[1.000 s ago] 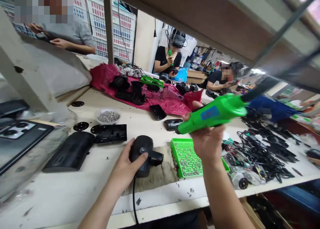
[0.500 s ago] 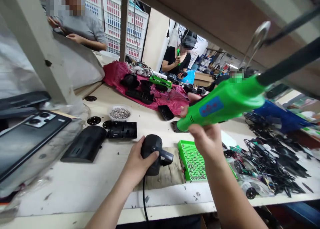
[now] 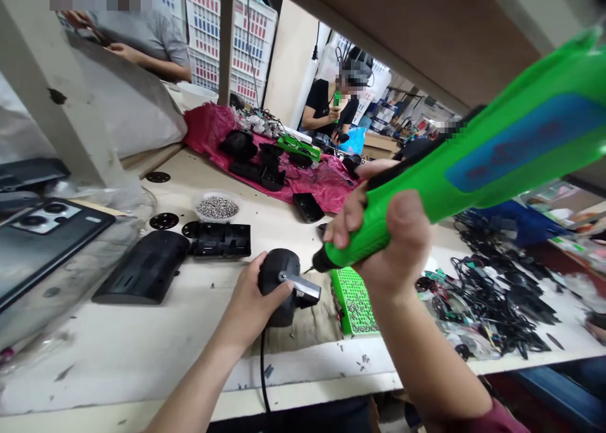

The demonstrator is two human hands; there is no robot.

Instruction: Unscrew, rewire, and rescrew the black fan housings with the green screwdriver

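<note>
My left hand [image 3: 258, 297] is closed around a round black device [image 3: 280, 262] with a shiny bracket [image 3: 305, 288] on its right side and a cable hanging down. The thumb presses near the bracket's base. In my right hand [image 3: 392, 243] is a large green electric screwdriver [image 3: 426, 199], its thin bit pointing down-left, just above the bracket; any contact is too small to tell. Beneath the device lies a worn brown pad [image 3: 317, 326]. Right of the pad, a green tray [image 3: 357, 307] full of small screws is partly hidden behind my right hand.
A white bowl of screws [image 3: 216, 207] and black shells [image 3: 144, 266] sit left on the table [image 3: 156, 357]. Tangled cables [image 3: 502, 300] cover the right. A phone [image 3: 47, 243] is far left. Two people [image 3: 326, 111] are beyond, and a shelf beam hangs above.
My right hand has drawn the green screwdriver closer, and its tip has moved down-left toward the device. My left hand still holds the device. The whole view has shifted slightly.
</note>
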